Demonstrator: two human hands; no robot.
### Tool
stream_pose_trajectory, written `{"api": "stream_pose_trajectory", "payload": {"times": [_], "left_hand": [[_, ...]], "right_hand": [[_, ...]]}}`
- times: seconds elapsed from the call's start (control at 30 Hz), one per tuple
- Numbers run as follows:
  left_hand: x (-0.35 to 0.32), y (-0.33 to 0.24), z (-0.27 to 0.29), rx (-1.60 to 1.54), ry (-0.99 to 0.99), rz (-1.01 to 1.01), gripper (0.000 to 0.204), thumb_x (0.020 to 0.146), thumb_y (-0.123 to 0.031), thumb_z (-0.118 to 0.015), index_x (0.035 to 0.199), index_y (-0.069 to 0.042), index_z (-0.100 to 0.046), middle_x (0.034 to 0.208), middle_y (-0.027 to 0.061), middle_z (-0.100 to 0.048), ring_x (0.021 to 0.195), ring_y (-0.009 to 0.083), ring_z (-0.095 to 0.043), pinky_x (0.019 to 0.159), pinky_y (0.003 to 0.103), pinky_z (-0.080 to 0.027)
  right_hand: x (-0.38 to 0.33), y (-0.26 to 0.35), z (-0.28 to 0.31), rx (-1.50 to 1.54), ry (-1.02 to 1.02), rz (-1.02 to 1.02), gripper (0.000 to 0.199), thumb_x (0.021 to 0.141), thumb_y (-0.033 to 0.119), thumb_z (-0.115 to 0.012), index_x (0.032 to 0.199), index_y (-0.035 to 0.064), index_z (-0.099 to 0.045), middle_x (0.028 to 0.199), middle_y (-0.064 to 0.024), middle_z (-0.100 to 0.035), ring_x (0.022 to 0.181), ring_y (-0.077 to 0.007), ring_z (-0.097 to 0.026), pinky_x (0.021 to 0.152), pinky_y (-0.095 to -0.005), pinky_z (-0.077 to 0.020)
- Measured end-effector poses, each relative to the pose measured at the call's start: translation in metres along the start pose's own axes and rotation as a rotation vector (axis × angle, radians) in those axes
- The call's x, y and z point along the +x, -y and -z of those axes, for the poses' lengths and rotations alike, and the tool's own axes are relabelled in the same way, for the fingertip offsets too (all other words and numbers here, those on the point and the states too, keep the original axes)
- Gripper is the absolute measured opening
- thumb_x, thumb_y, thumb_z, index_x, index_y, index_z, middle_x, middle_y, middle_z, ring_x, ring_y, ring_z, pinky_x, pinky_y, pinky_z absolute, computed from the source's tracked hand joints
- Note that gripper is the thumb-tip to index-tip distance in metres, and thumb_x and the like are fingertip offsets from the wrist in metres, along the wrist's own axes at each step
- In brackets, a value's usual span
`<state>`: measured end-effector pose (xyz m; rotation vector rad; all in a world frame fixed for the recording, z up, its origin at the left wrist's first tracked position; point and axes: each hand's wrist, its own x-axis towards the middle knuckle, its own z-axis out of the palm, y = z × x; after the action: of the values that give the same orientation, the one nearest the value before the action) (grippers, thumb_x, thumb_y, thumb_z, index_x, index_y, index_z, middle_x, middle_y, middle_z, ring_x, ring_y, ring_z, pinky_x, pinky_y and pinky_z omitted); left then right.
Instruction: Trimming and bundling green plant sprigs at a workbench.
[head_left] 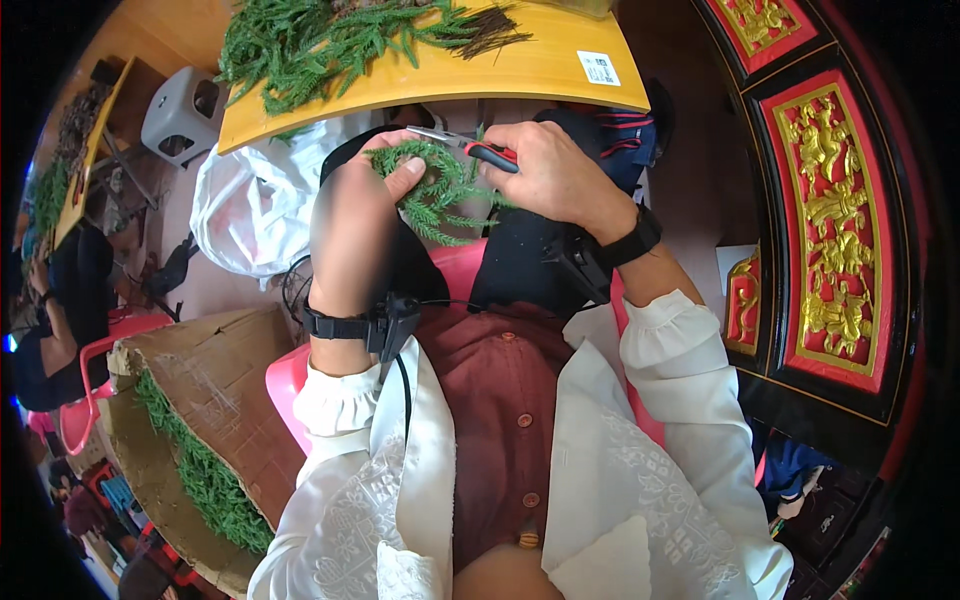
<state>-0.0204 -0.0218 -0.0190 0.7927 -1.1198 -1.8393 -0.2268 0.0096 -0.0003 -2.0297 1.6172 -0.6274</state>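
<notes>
Above my lap, my left hand (385, 185) is closed round a bunch of green artificial pine sprigs (440, 200), thumb pressed on top. Part of that hand is blurred. My right hand (555, 172) grips a pair of pliers (492, 156) with red and black handles. Their metal jaws point left, over the upper edge of the sprigs and close to my left fingers. Whether the jaws bite on anything, I cannot tell. Some sprigs also reach beneath my right hand, where its fingers are partly hidden.
Ahead stands a yellow table (560, 70) bearing a pile of pine sprigs (310, 50) and thin brown stems (490, 30). A white plastic bag (250, 215) lies to the left, near a cardboard box (215, 370) of greenery. Carved gold-and-red panels (830, 230) flank the right. People sit far left.
</notes>
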Motion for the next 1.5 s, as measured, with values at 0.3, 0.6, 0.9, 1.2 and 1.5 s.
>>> {"api": "stream_pose_trajectory", "payload": {"times": [0.3,0.6,0.9,1.2,1.5], "left_hand": [[-0.002,-0.007,0.002,0.084,0.013,-0.014,0.027,0.087,-0.003,-0.059,0.113,-0.001,-0.054,0.099,0.0031,-0.061,0.090,0.0100,-0.057,0.084,0.024,-0.045],[-0.002,-0.004,0.001,0.430,-0.020,-0.199,0.029,0.086,-0.001,-0.058,0.114,0.001,-0.053,0.099,0.0030,-0.061,0.092,0.0093,-0.057,0.085,0.023,-0.045],[0.003,-0.003,0.014,0.367,-0.169,-0.238,0.040,0.085,-0.012,-0.066,0.120,0.001,-0.052,0.110,0.0066,-0.057,0.100,0.0140,-0.055,0.087,0.027,-0.045],[0.003,0.000,0.010,0.339,-0.163,-0.180,0.037,0.085,-0.013,-0.067,0.117,0.000,-0.055,0.109,0.0048,-0.058,0.096,0.0121,-0.055,0.086,0.026,-0.044],[0.013,0.004,0.014,0.358,-0.096,-0.084,0.031,0.085,-0.013,-0.066,0.113,-0.002,-0.058,0.103,0.0026,-0.059,0.090,0.0098,-0.055,0.082,0.023,-0.044]], "right_hand": [[0.002,0.001,0.001,-0.011,-0.053,0.029,0.020,0.073,0.013,-0.064,0.086,-0.0013,-0.063,0.078,-0.0247,-0.059,0.078,-0.0428,-0.057,0.067,-0.0456,-0.0459],[0.002,0.007,0.009,-0.103,-0.052,-0.043,0.021,0.072,0.018,-0.066,0.083,0.0002,-0.065,0.078,-0.0238,-0.061,0.080,-0.0419,-0.059,0.069,-0.0457,-0.0482],[0.053,-0.016,0.085,-0.223,0.119,-0.066,0.032,0.074,0.031,-0.066,0.074,-0.0007,-0.065,0.060,-0.0161,-0.058,0.055,-0.0234,-0.056,0.054,-0.0383,-0.0433],[0.100,-0.046,0.130,0.078,-0.249,-0.397,0.075,0.073,0.051,-0.071,0.123,-0.0007,-0.048,0.082,-0.0073,-0.058,0.061,-0.0149,-0.053,0.052,-0.0311,-0.0419],[0.040,-0.099,0.047,-0.163,-0.474,-0.531,0.061,0.072,0.034,-0.071,0.119,0.0022,-0.050,0.112,-0.0223,-0.057,0.107,-0.0394,-0.053,0.089,-0.0459,-0.0439]]}}
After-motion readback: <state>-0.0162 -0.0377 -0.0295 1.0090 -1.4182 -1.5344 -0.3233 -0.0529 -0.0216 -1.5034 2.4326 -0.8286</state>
